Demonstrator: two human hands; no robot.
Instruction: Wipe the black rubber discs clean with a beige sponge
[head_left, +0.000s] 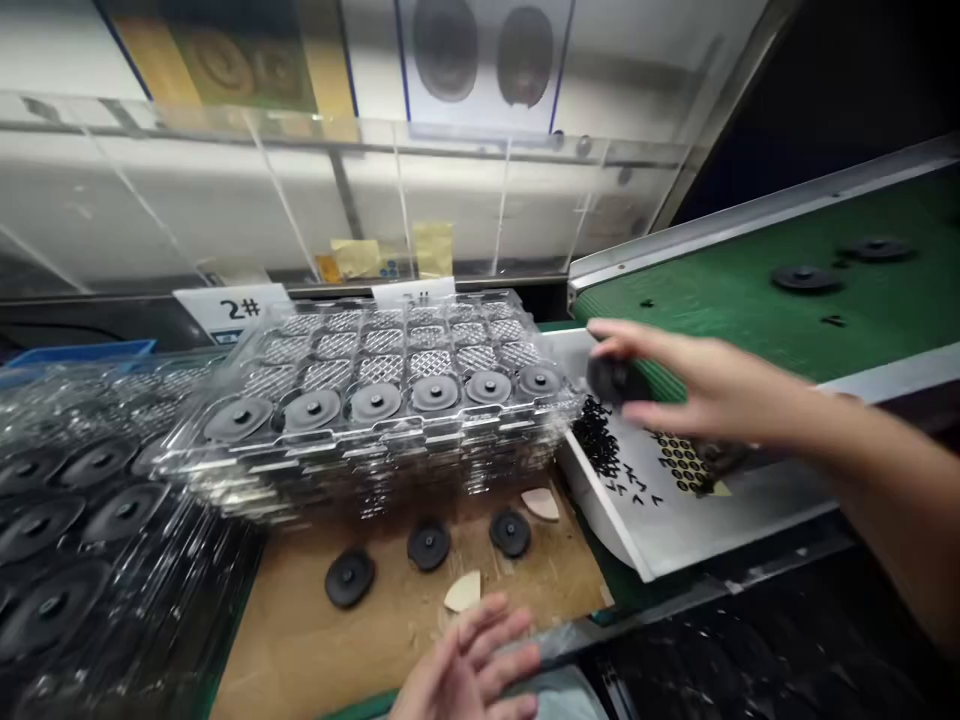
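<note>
Black disc (611, 380) hangs near far edge of tray (765, 502), right hand (697, 385) apparently pinching rim to spare face; left hand (471, 672) spreads.

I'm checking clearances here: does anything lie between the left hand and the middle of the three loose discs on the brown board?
Yes: a cream wedge-shaped piece lies on the board between the left hand and the middle disc. It looks flat, so probably minor.

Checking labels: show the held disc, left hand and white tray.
Held disc (618, 380), head view: blurred dark middle.
Left hand (466, 672), head view: middle of hand.
White tray (686, 525), head view: bare inner floor.
</note>
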